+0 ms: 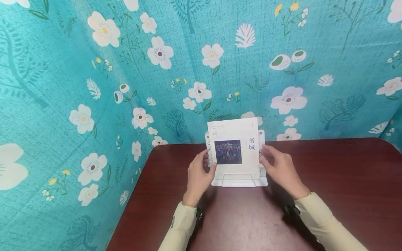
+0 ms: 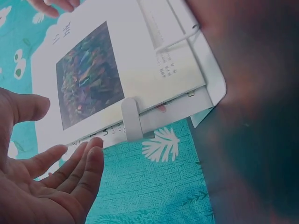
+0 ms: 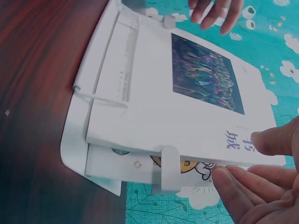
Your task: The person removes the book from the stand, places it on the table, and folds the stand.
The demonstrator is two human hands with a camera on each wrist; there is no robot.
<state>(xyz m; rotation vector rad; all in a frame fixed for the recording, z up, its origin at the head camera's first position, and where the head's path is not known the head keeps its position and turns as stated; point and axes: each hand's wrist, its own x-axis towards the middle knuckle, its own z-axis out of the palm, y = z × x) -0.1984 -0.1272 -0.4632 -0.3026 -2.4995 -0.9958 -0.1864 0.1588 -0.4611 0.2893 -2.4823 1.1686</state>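
A white book (image 1: 230,129) with a dark picture on its cover stands upright, leaning back on a white book stand (image 1: 263,182). A wire bar (image 1: 238,174) crosses the cover's lower part. White side tabs reach over both cover edges; one tab (image 2: 132,119) shows in the left wrist view, another tab (image 3: 170,168) in the right. My left hand (image 1: 200,174) is beside the book's left edge, thumb and fingers spread apart. My right hand (image 1: 280,167) is at the right edge, its thumb overlapping the cover in the right wrist view and its extended fingers beside the edge.
The stand rests on a dark red-brown table (image 1: 339,181), near its far edge. Behind and to the left hangs a turquoise cloth (image 1: 232,76) printed with flowers and leaves. Cartoon drawings on the stand's back plate (image 3: 140,165) show past the book's edge.
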